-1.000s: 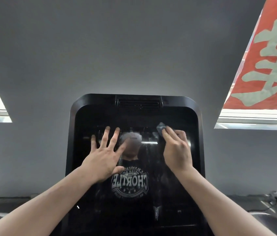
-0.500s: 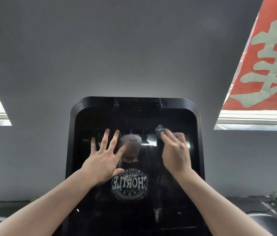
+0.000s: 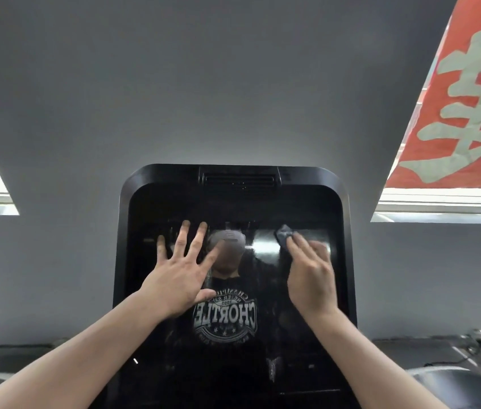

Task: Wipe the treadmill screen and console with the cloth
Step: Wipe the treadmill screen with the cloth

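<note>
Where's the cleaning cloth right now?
The cloth is under the right hand's fingertips, pressed against the upper right part of the treadmill screen, across from the spread left hand.

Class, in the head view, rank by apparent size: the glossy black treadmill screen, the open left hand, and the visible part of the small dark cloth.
1. Glossy black treadmill screen
2. Open left hand
3. Small dark cloth, mostly hidden under the right hand, so its true size is unclear.

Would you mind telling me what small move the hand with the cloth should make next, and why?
Probably sweep the right hand leftward across the glossy black treadmill screen: its small dark grey cloth sits near the upper right, and the open left hand is spread on the glass.
</note>
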Demonstrator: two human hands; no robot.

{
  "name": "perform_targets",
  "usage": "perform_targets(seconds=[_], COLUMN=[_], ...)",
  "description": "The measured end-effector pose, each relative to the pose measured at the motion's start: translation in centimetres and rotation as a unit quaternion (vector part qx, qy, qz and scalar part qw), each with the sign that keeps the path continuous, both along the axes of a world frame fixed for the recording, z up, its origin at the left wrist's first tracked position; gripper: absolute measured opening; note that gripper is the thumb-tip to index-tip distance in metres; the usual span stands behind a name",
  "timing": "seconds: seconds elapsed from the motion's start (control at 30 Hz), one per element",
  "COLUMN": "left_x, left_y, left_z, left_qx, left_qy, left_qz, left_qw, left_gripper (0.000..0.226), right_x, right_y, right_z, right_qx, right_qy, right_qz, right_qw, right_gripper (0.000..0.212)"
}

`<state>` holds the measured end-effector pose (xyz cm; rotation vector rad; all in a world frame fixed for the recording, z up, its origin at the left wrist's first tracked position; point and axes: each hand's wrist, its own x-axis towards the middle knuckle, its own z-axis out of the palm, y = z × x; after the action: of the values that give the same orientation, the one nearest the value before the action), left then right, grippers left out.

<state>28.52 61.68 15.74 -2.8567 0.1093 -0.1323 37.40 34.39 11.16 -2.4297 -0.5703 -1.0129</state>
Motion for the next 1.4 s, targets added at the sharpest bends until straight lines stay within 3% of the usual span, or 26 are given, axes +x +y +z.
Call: perform_targets(seconds=[0.1,0.23,0.33,0.37,0.47,0.5,0.6,0.63,0.73,0.77,0.87,1.0,1.13,1.27,1.4], left_x=[0.0,-0.1,-0.1,0.0,0.1,0.0,0.1,0.1,0.0,0.0,-0.1,0.0,0.0,0.0,0.0], left_y=[0.1,0.0,0.1,0.1,0.1,0.1,0.4,0.4,0.2,0.2,0.2,0.1,0.2,0.1,0.2], left_z=[0.0,0.0,-0.1,0.0,-0.1,-0.2,-0.3,-0.3,-0.3,-0.3,0.0,-0.1,-0.1,-0.1,-0.1], left_qx=[-0.006,-0.004,-0.003,-0.002,-0.005,-0.007,-0.007,-0.007,-0.007,-0.007,-0.006,-0.013,-0.017,-0.021,-0.02], left_qy=[-0.007,-0.009,-0.005,-0.007,-0.011,-0.009,-0.008,-0.01,-0.013,-0.01,-0.006,-0.011,-0.008,-0.01,-0.008], left_qz=[-0.005,-0.004,-0.003,-0.003,-0.005,-0.005,-0.004,-0.006,-0.007,-0.005,-0.004,-0.005,-0.003,-0.003,-0.001], left_qw=[1.0,1.0,1.0,1.0,1.0,1.0,1.0,1.0,1.0,1.0,1.0,1.0,1.0,1.0,1.0], left_gripper=[0.106,0.105,0.105,0.105,0.106,0.106,0.106,0.106,0.106,0.106,0.105,0.106,0.106,0.106,0.107], right_x=[-1.9,-1.3,-3.6,-3.1,-1.7,-2.2,-3.9,-3.1,-2.1,-2.8,-4.4,-2.2,-3.8,-2.1,-4.8], right_y=[0.7,0.3,1.3,0.7,-0.8,-0.2,0.3,-0.4,-1.0,-0.1,0.6,-0.8,0.1,-1.2,-0.7], right_z=[-1.5,-1.1,-2.7,-2.6,-1.5,-1.9,-3.4,-3.3,-2.6,-3.1,-4.3,-3.2,-3.9,-2.8,-4.6], right_qx=[-0.117,0.016,-0.104,-0.101,0.046,0.035,-0.104,-0.097,0.047,0.027,-0.114,0.041,-0.126,0.025,-0.145], right_qy=[-0.052,0.008,-0.035,-0.037,0.023,0.024,-0.043,-0.041,0.003,0.005,-0.05,-0.004,-0.062,-0.01,-0.062], right_qz=[0.115,-0.003,0.11,0.115,-0.01,-0.018,0.118,0.118,-0.002,0.003,0.15,0.011,0.157,0.009,0.178], right_qw=[0.985,1.0,0.988,0.987,0.999,0.999,0.987,0.987,0.999,1.0,0.981,0.999,0.977,1.0,0.971], right_gripper=[0.05,0.051,0.049,0.047,0.045,0.046,0.046,0.044,0.046,0.047,0.044,0.044,0.047,0.043,0.041])
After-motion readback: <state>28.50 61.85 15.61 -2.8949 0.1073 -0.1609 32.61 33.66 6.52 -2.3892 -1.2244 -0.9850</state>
